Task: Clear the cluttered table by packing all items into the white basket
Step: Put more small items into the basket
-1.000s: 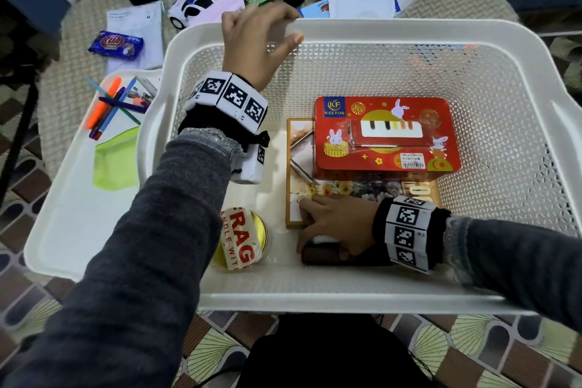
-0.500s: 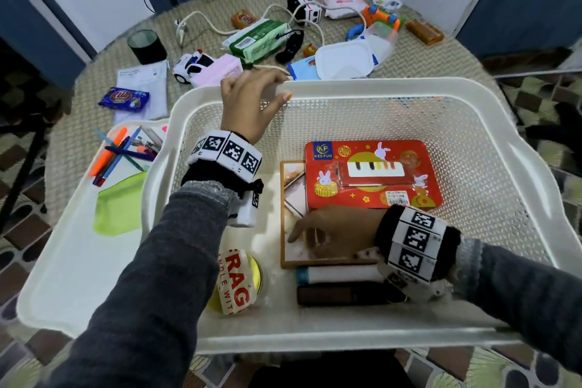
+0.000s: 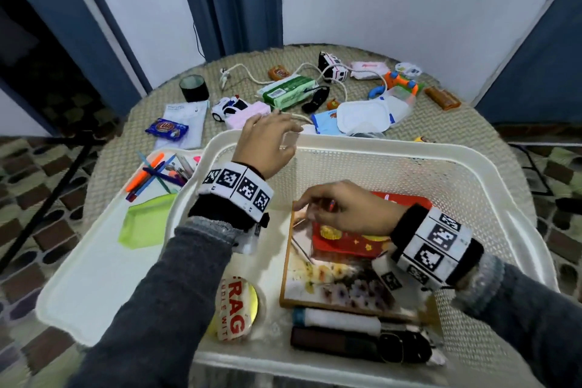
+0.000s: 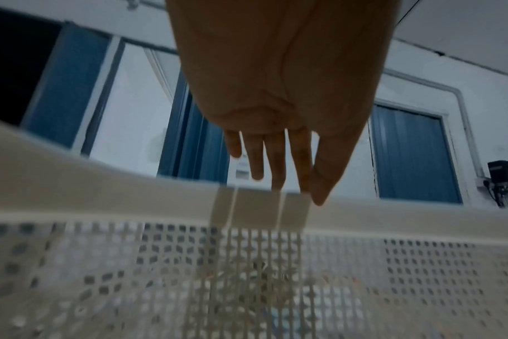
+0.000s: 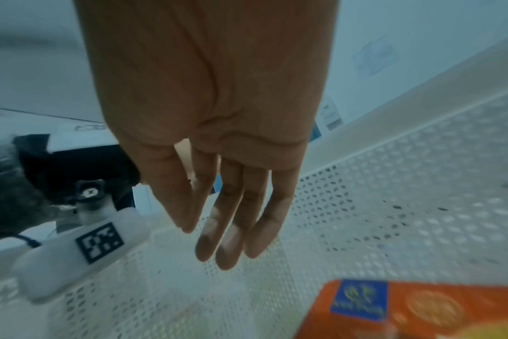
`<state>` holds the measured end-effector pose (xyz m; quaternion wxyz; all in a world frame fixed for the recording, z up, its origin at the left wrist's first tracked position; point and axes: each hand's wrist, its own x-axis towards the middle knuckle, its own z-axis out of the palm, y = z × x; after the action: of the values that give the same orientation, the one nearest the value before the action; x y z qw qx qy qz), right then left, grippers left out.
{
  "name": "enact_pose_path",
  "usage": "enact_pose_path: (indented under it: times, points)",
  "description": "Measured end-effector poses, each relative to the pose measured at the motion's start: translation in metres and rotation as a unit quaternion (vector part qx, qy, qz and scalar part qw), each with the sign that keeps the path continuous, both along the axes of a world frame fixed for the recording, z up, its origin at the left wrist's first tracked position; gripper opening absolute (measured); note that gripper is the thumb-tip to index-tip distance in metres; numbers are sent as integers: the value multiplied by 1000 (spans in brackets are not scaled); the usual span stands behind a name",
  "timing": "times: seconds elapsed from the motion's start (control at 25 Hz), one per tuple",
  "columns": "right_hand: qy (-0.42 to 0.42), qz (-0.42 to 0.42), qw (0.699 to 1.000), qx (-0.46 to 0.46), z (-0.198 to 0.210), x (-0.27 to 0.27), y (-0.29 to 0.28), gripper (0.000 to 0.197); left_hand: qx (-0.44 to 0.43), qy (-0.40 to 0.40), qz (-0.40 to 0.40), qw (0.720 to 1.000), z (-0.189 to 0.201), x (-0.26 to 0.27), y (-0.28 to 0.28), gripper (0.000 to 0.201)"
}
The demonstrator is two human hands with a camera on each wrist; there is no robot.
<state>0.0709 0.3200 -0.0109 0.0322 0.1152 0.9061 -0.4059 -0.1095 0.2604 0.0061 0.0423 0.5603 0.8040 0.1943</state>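
The right hand (image 3: 343,209) has lifted off the items in the white basket (image 3: 472,167) — fingers straight, holding nothing. The left hand (image 3: 267,142), fingers also loose and holding nothing, still reaches over the far rim — the counter (image 3: 441,123) clutter comes next.

White basket (image 3: 362,148) perforated plastic; red box (image 3: 346,242) glossy, perhaps tin.

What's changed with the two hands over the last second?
The right hand has lifted off the dark case at the near wall of the white basket and now hovers open over the red tin. The left hand stays at the far rim, holding nothing.
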Motion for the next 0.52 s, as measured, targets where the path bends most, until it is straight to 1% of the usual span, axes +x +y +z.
enact_pose_path:
  times: [0.04, 0.16, 0.28, 0.36, 0.44, 0.52]
  points:
    - [17, 1, 1000, 2, 7, -5, 4, 23, 2, -5, 9, 1000, 13, 1, -6, 31]
    - [55, -4, 998, -4, 26, -23, 4, 23, 30, -52, 53, 997, 46, 3, -38, 29]
    - [95, -26, 995, -8, 38, -46, -6, 22, 48, -61, 112, 991, 65, -6, -80, 25]
    - [116, -38, 992, -36, 49, -68, -20, 23, 80, -81, 167, 979, 72, -16, -115, 21]
    - [129, -39, 988, -72, 62, -91, -39, 24, 99, -96, 219, 966, 73, -27, -156, 21]
    - [136, -37, 984, -105, 73, -114, -59, 24, 112, -115, 250, 955, 67, -34, -196, 21]
